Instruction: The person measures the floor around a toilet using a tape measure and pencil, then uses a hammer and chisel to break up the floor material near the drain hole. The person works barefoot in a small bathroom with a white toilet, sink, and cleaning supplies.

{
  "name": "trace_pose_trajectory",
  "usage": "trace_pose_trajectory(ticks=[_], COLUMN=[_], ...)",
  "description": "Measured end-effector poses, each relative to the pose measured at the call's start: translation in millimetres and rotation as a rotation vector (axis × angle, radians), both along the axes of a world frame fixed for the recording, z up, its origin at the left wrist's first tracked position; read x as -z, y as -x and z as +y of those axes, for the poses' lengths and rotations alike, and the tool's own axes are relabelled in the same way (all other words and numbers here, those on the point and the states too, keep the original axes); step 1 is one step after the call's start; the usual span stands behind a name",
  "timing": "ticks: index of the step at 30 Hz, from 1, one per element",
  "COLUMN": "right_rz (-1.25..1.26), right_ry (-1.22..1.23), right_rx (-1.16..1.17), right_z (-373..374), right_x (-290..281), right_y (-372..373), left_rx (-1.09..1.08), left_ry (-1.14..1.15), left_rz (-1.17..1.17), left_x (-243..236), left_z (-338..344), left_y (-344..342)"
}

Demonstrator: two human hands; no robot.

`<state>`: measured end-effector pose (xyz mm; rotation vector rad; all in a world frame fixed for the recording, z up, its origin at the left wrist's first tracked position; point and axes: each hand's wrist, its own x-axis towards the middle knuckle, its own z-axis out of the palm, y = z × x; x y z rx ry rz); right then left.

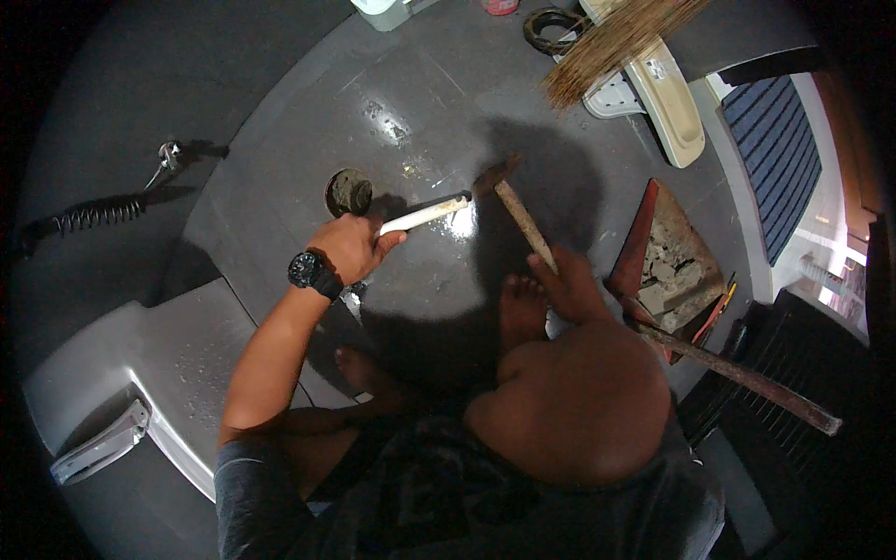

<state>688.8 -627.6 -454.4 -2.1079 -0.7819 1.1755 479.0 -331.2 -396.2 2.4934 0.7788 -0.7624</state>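
Observation:
My left hand (350,248), with a black watch at the wrist, is closed around a slim white rod (420,217) that points right, low over the grey floor. Whether it is a pipe or a tool handle I cannot tell. Beside that hand, a round hole (348,192) in the floor has a grey, rough lump in it. My right hand (567,287) grips a hammer (525,222) by the lower end of its wooden handle. The rusty hammer head lies close to the rod's far end; I cannot tell whether they touch.
On the right, a red-sided dustpan (677,252) with a long handle holds broken grey rubble. A straw broom (621,47) lies over a cream plastic piece (667,107) at the far right. At left are a grey moulded ledge (182,350) and a chrome fitting (168,154). My bare feet are close by.

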Motion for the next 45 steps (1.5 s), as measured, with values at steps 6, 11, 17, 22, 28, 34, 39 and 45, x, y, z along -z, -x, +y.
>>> trace_pose_trajectory(ticks=[6, 11, 17, 22, 28, 34, 39, 45], right_rz=[0.103, 0.064, 0.119, 0.084, 0.082, -0.011, -0.015, -0.032], right_ry=[-0.023, -0.04, 0.007, -0.078, -0.075, -0.131, -0.037, 0.196], right_rx=[0.018, -0.012, 0.008, 0.028, 0.029, -0.002, 0.143, -0.035], right_z=[-1, 7, 6, 2, 0, -3, -7, -8], right_x=[-4, -4, -8, -12, -14, -9, -10, -5], right_y=[8, 11, 9, 9, 8, 15, 21, 23], left_rx=[-0.017, -0.013, -0.003, -0.014, 0.004, 0.043, 0.04, 0.069], left_ry=[0.011, -0.007, -0.015, -0.009, -0.026, -0.058, -0.1, -0.097], left_rz=[-0.032, -0.04, -0.009, 0.036, -0.038, -0.048, -0.026, 0.05], left_x=[2, 3, 0, -4, -7, -7, -10, -12], left_z=[-2, -2, -2, -4, -7, -8, -13, -13], left_y=[2, 3, 1, -2, -3, -4, -7, -7])
